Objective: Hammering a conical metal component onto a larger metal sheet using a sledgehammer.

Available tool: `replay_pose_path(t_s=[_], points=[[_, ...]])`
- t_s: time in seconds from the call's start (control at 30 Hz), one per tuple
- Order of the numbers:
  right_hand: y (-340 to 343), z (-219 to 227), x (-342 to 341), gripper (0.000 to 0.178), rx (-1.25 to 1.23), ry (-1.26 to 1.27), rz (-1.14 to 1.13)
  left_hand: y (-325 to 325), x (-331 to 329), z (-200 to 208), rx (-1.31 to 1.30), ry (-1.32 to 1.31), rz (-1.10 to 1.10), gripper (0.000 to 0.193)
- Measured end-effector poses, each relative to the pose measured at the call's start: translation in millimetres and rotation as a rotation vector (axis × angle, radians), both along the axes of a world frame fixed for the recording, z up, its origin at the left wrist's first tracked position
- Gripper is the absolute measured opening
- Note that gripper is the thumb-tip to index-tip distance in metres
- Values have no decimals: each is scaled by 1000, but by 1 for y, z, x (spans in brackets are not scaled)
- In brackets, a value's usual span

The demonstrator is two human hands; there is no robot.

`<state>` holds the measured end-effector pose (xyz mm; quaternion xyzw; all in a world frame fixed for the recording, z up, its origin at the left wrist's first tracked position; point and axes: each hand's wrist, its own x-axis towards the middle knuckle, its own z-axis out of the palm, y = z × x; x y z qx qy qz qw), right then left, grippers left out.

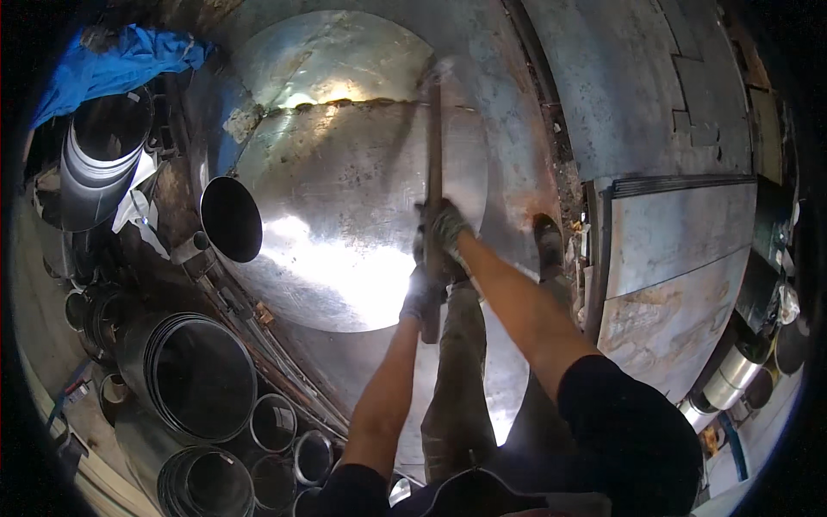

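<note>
Both my gloved hands are wrapped round the wooden handle of a sledgehammer [434, 146]. Nearer the handle's end is my left hand [418, 293]; my right hand [448, 226] grips just above it. The hammer's head, at the far end, is smeared by motion, so its contact with the metal cannot be told. Beneath it lies a large round metal sheet [336, 181], with a rough dark seam running across its far part. Bright light glares off the sheet's near left side. My legs are at its near edge.
An open metal tube [231, 220] stands at the sheet's left edge. Rolled sheet metal [202, 379] crowds the lower left, beside long thin rods [276, 362]. At upper left hangs a blue tarp [129, 65]. Flat metal plates [680, 224] are stacked along the right.
</note>
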<state>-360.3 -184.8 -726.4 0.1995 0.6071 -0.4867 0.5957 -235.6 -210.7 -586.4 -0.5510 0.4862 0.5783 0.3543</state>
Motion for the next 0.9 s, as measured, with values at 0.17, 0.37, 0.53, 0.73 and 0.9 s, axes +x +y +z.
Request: replay_pose_path(t_s=[0.17,0.37,0.53,0.73,0.9], points=[[107,137,19,60,-621,92,-276,34,53,102,-405,216,-803,28],[273,244,-137,30,-392,-151,-872,144,80,296,-202,94,-789,63],[399,257,-53,19,-244,-206,-803,178,99,344,-29,152,-875,69],[487,255,-60,29,-671,-324,-910,125,41,283,25,237,-1170,77],[423,367,-212,22,-382,398,-1069,110,-101,189,-301,583,-1114,48]])
